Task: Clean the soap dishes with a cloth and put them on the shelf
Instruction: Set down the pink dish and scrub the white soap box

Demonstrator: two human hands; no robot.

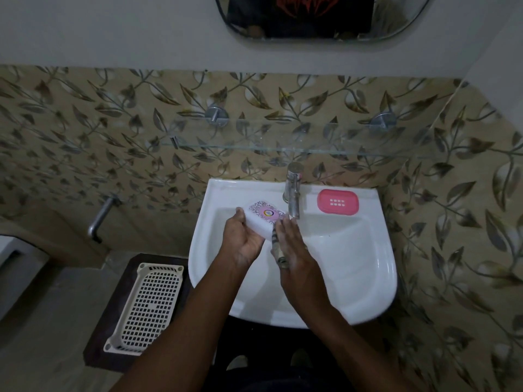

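My left hand (243, 240) holds a white soap dish with a pink patterned lid (264, 215) over the white sink (353, 278), just left of the tap. My right hand (294, 247) presses a dark striped cloth (278, 250) against the dish's right end. A second, pink soap dish (337, 201) lies on the sink's back rim, right of the tap. The glass shelf (297, 148) runs along the wall above the sink and carries nothing that I can see.
A chrome tap (293, 190) stands at the sink's back centre. A cream plastic basket (148, 304) rests on a dark stool at lower left. A wall spout (100, 219) sticks out left of the sink. A mirror (319, 15) hangs above.
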